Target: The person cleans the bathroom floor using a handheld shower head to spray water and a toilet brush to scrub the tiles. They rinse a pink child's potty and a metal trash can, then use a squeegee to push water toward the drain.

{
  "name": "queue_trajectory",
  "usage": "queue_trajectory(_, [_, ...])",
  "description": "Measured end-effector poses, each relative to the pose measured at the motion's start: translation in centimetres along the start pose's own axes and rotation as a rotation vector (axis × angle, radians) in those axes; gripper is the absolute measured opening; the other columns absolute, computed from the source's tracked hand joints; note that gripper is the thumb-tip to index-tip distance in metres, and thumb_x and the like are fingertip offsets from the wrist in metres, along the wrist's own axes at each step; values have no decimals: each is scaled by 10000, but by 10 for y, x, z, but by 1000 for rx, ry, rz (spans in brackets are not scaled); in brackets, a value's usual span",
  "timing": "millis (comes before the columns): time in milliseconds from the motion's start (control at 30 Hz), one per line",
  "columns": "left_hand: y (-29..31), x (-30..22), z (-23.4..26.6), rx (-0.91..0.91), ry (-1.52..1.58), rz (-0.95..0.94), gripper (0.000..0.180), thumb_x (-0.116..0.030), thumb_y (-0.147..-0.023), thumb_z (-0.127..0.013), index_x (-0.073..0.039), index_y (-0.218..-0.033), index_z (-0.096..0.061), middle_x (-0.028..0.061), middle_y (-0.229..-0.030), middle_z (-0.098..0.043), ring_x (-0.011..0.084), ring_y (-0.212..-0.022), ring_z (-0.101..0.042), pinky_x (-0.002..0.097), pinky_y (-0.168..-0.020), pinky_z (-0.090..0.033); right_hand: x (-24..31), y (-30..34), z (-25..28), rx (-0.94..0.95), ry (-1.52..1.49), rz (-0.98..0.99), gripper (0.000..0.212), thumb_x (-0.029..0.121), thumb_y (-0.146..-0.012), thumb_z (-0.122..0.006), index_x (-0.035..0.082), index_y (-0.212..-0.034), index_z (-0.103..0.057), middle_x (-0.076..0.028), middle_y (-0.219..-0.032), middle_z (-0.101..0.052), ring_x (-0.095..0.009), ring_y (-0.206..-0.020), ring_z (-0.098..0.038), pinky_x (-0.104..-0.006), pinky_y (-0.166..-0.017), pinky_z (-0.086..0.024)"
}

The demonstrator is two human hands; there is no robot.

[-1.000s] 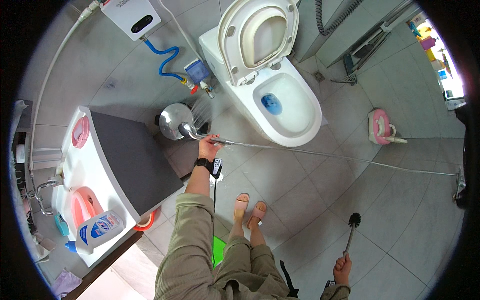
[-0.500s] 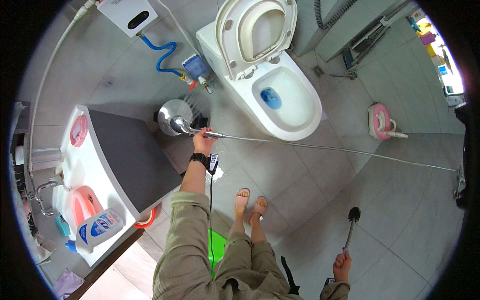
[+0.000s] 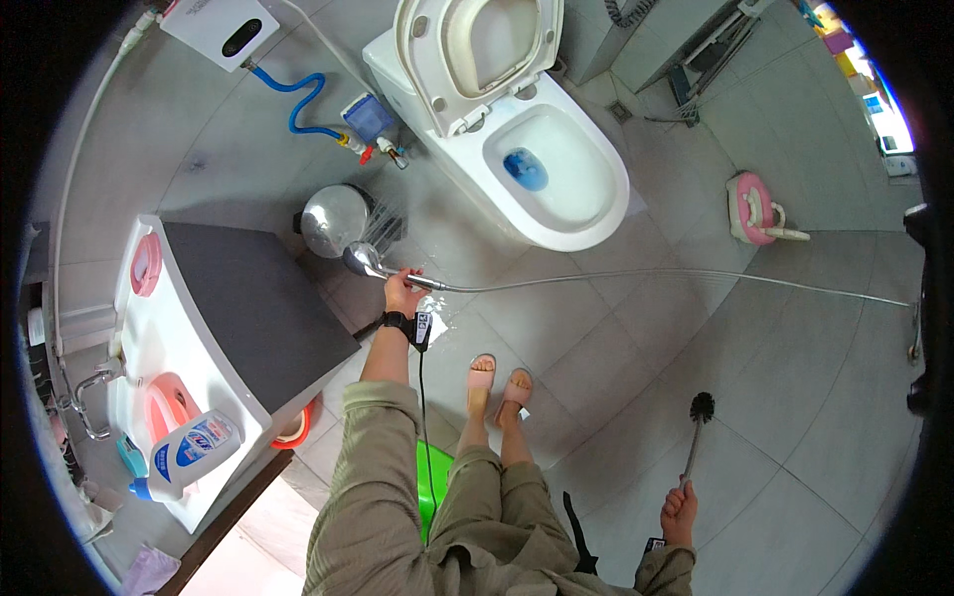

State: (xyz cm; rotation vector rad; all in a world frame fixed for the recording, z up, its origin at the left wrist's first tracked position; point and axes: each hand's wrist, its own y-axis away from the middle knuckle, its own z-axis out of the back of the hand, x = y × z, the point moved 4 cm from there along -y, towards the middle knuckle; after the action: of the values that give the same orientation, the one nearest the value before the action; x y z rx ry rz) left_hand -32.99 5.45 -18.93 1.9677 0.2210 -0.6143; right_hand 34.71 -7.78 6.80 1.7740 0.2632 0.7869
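Observation:
My left hand [image 3: 401,296] is closed around the handle of a chrome shower head [image 3: 364,259]. Water sprays from it toward the wall and floor, beside a round silver bin [image 3: 334,221]. The metal shower hose [image 3: 636,274] runs off to the right-hand wall. Low on the right, my right hand [image 3: 679,514] grips a toilet brush [image 3: 701,409] by its handle, the dark bristles pointing away from me. Between and beyond both hands stands a white toilet [image 3: 581,221], lid and seat raised, with blue water [image 3: 526,170] in its bowl.
A white sink counter [image 3: 149,333] on the left holds a bottle [image 3: 199,452] with a blue cap and a pink basin [image 3: 171,402]. A pink-and-white child's seat [image 3: 755,209] stands by the right wall. A green object [image 3: 434,477] lies behind my legs. The tiled floor [image 3: 467,323] looks wet.
The shower head has swung slightly toward me, off the front of the silver bin, and its spray has shifted along. The hose, nearly straight before, now bows. My right hand keeps the brush.

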Motion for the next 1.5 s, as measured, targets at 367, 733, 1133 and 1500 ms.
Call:
queue_trajectory(367, [5, 63, 32, 10, -57, 176, 29, -85, -844, -449, -63, -832, -464, 72, -852, -503, 231, -1008, -525, 641, -854, -343, -13, 4, 29, -54, 6, 12, 247, 264, -936, -429, 109, -1125, -466, 46, -579, -272, -38, -436, -220, -180, -315, -154])
queue_trajectory(733, [34, 202, 34, 117, -56, 357, 89, -92, -816, -516, -39, -875, -475, 83, -903, -509, 255, -1021, -529, 626, -801, -394, -33, 2, 70, -77, -170, -84, 234, 280, -928, -446, 126, -1101, -484, 57, -560, -250, -42, -421, -193, -183, -317, -138])
queue_trajectory(1133, [93, 252, -53, 288, -63, 397, 19, -95, -865, -461, -95, -853, -476, 47, -853, -521, 231, -1027, -518, 578, -792, -420, -58, 1, 66, -72, -148, -81, 181, 263, -930, -445, 146, -1063, -479, 56, -566, -264, -46, -425, -214, -185, -327, -149])
queue_trajectory(1500, [187, 185, -41, 338, -302, 163, 100, -66, -846, -545, -115, -883, -465, 39, -901, -550, 197, -929, -568, 367, -701, -480, -72, -51, -117, 232, 525, 86, 372, 303, -896, -509, 158, -1235, -454, 68, -556, -360, -43, -413, -324, -201, -351, -246])
